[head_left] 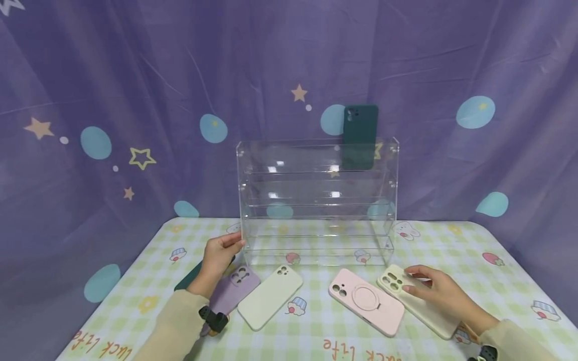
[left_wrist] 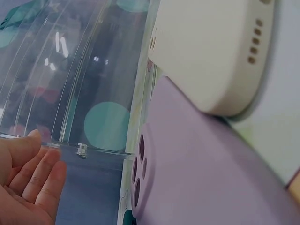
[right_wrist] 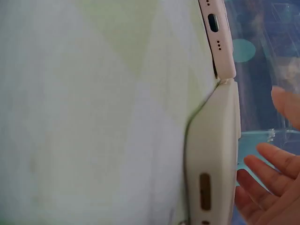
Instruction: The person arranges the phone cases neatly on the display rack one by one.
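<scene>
A clear acrylic tiered display rack (head_left: 316,189) stands at the back of the table. My left hand (head_left: 220,258) is at its left side panel, thumb and fingertips right at the edge. The left wrist view shows that hand (left_wrist: 33,180) with fingers fairly straight. A dark green phone case (head_left: 360,133) stands upright on the rack's top tier, right side. My right hand (head_left: 440,291) hovers over a cream phone case (head_left: 422,307) with camera holes, thumb and fingers spread. Apart from the fingers, that hand (right_wrist: 274,187) is partly cut off in the right wrist view.
A pink phone case (head_left: 379,313) with a ring lies left of the cream one. A pale off-white case (head_left: 271,299), a purple case (head_left: 228,293) and a second dark green case (head_left: 194,277) lie on the left, the last two partly hidden by my left arm. A purple curtain (head_left: 289,45) hangs behind.
</scene>
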A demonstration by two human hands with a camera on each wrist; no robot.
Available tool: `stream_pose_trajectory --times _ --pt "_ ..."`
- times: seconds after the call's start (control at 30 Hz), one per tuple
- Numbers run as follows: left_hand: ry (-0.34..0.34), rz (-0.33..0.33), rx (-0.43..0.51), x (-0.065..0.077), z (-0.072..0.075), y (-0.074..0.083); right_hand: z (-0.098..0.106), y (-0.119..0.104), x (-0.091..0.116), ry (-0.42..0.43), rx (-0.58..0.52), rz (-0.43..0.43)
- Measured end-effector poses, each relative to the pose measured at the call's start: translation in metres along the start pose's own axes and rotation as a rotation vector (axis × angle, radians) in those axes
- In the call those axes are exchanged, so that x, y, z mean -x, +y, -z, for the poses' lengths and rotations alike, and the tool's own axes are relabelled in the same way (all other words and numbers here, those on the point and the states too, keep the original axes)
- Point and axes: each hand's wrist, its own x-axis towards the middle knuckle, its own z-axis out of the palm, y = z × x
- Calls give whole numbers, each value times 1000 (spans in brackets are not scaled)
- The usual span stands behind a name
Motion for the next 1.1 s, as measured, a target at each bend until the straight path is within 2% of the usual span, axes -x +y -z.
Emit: stream_pose_trajectory --times 0.07,0.23,0.3,0.4,0.47,0.67,0.8,0.93,1.03,1.1 --pt "-1 5 5 0 0 0 0 3 -1 -56 -10 22" --pt "-9 17 13 1 -2 0 0 10 0 -188 -28 -5" --pt "-10 17 19 1 -2 0 1 13 0 -211 -56 -53" --pt "-10 19 23 1 -1 0 3 17 0 -224 -79 -58" --pt "-10 20 28 1 -1 -1 3 19 0 -215 -77 -40" --pt "-3 12 33 1 -1 -2 0 20 1 -150 3 88" --pt "8 6 28 1 -1 -3 -1 16 2 -127 10 116" --pt "12 19 27 1 -1 -3 0 10 2 -63 40 154" --pt "12 22 33 0 -1 -3 3 5 2 1 88 134" --pt "11 16 35 1 0 -3 4 3 1 28 98 62"
